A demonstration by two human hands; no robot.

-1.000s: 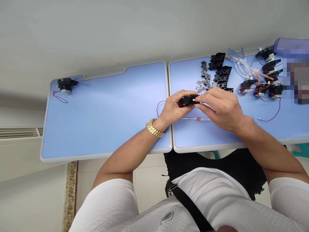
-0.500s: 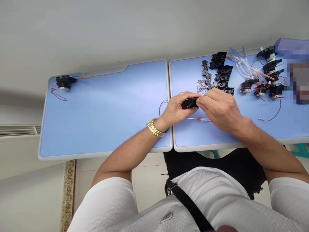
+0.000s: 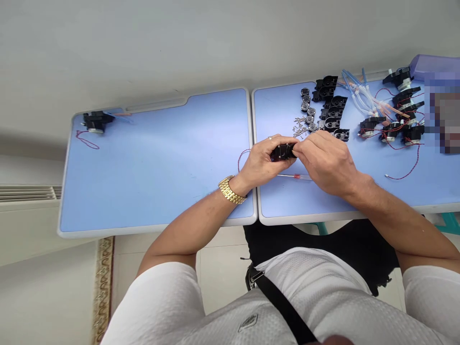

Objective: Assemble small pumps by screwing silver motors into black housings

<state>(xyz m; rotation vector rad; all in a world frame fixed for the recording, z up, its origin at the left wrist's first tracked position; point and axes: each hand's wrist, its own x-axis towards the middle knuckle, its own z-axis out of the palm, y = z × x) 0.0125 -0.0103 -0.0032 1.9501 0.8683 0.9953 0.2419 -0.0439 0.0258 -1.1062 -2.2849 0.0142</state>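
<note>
My left hand is wrapped round a small black motor unit that has silver screw heads on its face. A thin red wire loops out on the wrist side of that hand. At the unit's right end, my right hand is closed, with thumb and fingertips pinched against it; whatever small part sits between those fingertips is hidden. Under both hands, a screwdriver with a clear and red handle lies on the blue table, its handle end partly covered by my right hand.
Beyond my hands are loose screws, round metal-rimmed parts and black housings. Tubes and wired motor units lie right, near a purple bin. One wired unit stands far left. A seam divides the tables.
Hardly anything differs. Both hands keep their hold on the black unit, with only a slight shift of the right hand and of the camera view.
</note>
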